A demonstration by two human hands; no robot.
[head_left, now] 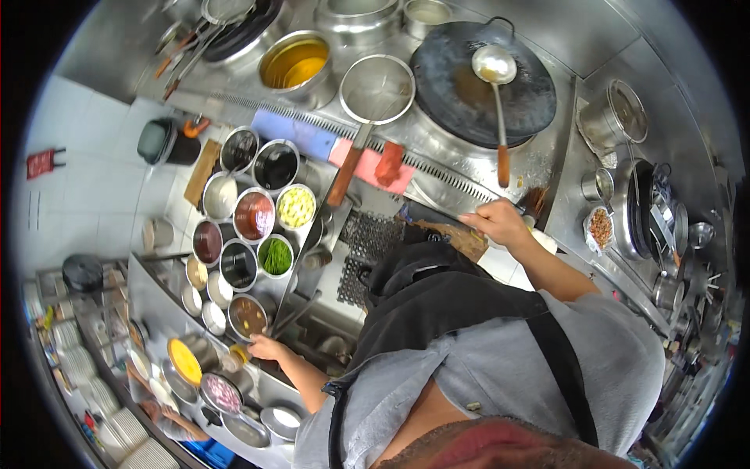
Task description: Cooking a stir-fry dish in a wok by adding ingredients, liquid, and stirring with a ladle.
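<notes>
My left hand [267,348] reaches to the counter on the left, fingers drawn together. It is between the rim of a steel pot of brown sauce [248,315] and a small jar with a yellow top [233,359]; whether it grips either is unclear. At the front edge of the stove, my right hand [500,223] is closed, and what it holds, if anything, is hidden. Beyond it a ladle [494,66] rests in a black wok [445,74], wooden handle toward me. A wire strainer [377,88] lies left of the wok, its handle over the stove's edge.
Steel pots of chopped greens [276,256], pale yellow pieces [296,206] and dark sauce [276,163] crowd the left counter. A pot of yellow oil [301,64] stands behind. Folded red cloth [388,163] lies on the stove edge. Another person's arm [178,423] shows lower left.
</notes>
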